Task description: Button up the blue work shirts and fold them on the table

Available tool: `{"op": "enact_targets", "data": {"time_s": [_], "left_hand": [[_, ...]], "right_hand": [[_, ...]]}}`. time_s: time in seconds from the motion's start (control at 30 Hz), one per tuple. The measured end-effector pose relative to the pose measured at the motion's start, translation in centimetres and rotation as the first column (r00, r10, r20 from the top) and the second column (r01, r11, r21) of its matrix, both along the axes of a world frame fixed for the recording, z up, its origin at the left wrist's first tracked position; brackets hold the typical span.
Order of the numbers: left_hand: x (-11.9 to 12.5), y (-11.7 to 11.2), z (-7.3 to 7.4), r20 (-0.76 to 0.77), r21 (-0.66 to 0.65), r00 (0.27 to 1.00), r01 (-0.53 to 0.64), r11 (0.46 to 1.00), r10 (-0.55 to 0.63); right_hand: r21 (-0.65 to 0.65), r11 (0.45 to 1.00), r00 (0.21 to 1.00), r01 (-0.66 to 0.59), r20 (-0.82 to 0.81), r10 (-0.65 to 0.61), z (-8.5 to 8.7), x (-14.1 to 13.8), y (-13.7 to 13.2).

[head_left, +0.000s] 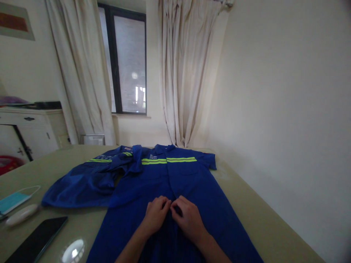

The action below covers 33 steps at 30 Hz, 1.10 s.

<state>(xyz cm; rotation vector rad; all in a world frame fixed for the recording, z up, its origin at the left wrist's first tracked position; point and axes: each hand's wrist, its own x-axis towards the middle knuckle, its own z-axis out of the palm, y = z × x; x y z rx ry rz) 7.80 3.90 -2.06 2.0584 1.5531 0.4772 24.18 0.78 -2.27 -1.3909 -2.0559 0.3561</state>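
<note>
A blue short-sleeved work shirt [189,182] with yellow-green reflective stripes lies flat, front up, on the table. My left hand [155,214] and my right hand [188,217] meet at the shirt's centre front opening, fingers curled and pinching the cloth edges there. What sits between the fingertips is too small to make out. A second blue shirt [87,180] of the same kind lies crumpled to the left, partly under the first one's sleeve.
On the beige table [246,204], at the left edge, lie a dark phone [38,241], a small white oblong object [21,215] and a blue face mask [15,201]. A wall runs along the right. Curtains, a window and a white cabinet [30,131] stand behind.
</note>
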Motion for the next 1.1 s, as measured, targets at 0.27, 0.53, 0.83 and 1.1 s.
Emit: {"op": "enact_targets", "data": {"time_s": [0.27, 0.53, 0.83, 1.1], "left_hand": [[0.0, 0.4, -0.8, 0.186, 0.010, 0.980, -0.070, 0.997, 0.067], [-0.2, 0.6, -1.5, 0.416, 0.096, 0.907, 0.035, 0.995, -0.072], [0.2, -1.2, -0.8, 0.065, 0.146, 0.990, 0.111, 0.983, -0.121], [1.0, -2.9, -0.8, -0.097, 0.169, 0.992, 0.092, 0.981, -0.077]], "right_hand": [[-0.079, 0.996, 0.992, -0.031, -0.123, 0.021, 0.3, 0.8, 0.4], [-0.118, 0.989, 0.957, 0.092, -0.265, -0.120, -0.1, 0.6, 0.7], [-0.217, 0.976, 0.925, 0.028, -0.365, -0.108, -0.4, 3.3, 2.1], [-0.186, 0.944, 0.962, 0.271, 0.072, -0.262, 0.6, 1.3, 0.5]]}}
